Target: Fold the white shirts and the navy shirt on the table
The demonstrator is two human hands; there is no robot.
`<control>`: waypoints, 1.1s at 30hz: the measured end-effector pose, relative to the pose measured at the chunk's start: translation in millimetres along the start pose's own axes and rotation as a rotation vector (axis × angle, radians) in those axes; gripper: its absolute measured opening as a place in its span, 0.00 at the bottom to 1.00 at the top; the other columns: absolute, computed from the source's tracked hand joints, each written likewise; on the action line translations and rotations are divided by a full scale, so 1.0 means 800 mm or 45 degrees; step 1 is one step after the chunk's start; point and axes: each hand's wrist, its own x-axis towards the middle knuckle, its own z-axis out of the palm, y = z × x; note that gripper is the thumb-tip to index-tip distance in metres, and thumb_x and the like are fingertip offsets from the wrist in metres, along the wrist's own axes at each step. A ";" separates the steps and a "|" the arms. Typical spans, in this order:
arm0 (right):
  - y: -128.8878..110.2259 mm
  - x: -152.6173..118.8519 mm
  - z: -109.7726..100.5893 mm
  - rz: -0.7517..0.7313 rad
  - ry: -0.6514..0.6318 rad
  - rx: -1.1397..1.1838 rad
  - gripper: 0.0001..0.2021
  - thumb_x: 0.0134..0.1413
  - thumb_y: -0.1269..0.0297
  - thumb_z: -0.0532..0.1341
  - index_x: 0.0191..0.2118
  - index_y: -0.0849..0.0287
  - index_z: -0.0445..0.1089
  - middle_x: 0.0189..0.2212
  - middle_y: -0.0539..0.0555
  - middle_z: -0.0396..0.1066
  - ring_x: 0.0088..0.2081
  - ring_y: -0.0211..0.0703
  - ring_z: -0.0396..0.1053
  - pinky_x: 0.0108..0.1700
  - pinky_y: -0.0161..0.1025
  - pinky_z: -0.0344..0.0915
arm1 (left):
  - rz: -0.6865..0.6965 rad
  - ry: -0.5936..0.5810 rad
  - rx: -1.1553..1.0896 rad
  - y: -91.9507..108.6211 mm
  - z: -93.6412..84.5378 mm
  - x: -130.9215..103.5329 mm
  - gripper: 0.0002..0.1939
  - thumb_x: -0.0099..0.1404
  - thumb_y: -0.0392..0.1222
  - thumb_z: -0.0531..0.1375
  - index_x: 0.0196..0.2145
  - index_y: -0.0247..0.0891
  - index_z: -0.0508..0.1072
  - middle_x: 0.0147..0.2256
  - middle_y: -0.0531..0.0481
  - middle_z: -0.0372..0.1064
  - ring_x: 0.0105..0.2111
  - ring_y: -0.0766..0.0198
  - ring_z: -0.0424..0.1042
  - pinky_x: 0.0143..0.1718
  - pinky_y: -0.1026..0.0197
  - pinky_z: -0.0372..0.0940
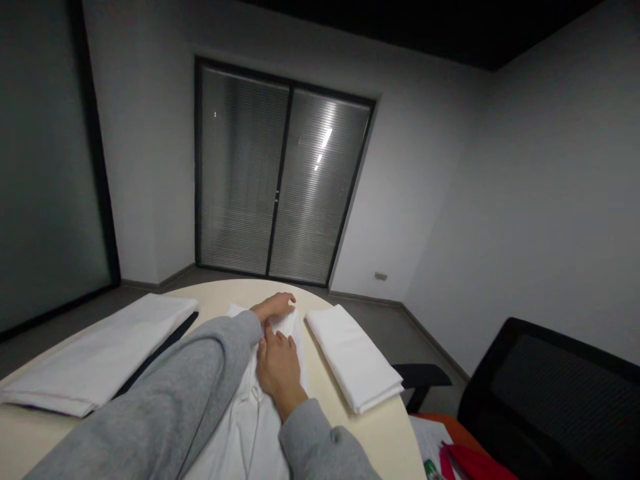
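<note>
A white cloth lies loosely spread and wrinkled on the round cream table, partly hidden under my forearms. Toward its far end my left hand rests on the fabric with its fingers apart, pointing right. Just nearer, my right hand lies palm down on the same cloth, fingers spread, its fingertips close to my left wrist. Neither hand has fabric visibly gripped. To the right sits a folded white cloth. At the left, a larger folded white cloth lies over something dark.
A black mesh chair stands at the right, with a red item and white papers on its orange seat. Its armrest is close to the table edge. Beyond the table are glass doors.
</note>
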 end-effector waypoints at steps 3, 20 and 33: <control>0.001 0.000 0.000 0.005 0.017 0.028 0.25 0.75 0.59 0.45 0.70 0.60 0.59 0.65 0.62 0.67 0.68 0.57 0.60 0.70 0.60 0.52 | 0.078 -0.050 -0.011 -0.016 0.024 0.017 0.15 0.75 0.46 0.59 0.53 0.36 0.74 0.44 0.47 0.77 0.41 0.60 0.77 0.44 0.53 0.73; 0.005 -0.007 -0.002 -0.067 -0.078 0.053 0.20 0.72 0.59 0.49 0.64 0.51 0.63 0.67 0.55 0.65 0.69 0.52 0.57 0.71 0.61 0.46 | 0.207 0.014 0.243 0.000 0.013 0.003 0.25 0.76 0.48 0.49 0.67 0.45 0.65 0.68 0.41 0.62 0.68 0.47 0.58 0.67 0.45 0.48; 0.000 -0.015 -0.010 -0.182 -0.245 0.035 0.29 0.71 0.54 0.48 0.73 0.51 0.52 0.72 0.59 0.54 0.74 0.61 0.43 0.71 0.73 0.35 | 0.098 -0.154 0.321 -0.008 0.049 0.005 0.26 0.75 0.60 0.48 0.67 0.60 0.65 0.72 0.49 0.55 0.70 0.38 0.52 0.67 0.30 0.41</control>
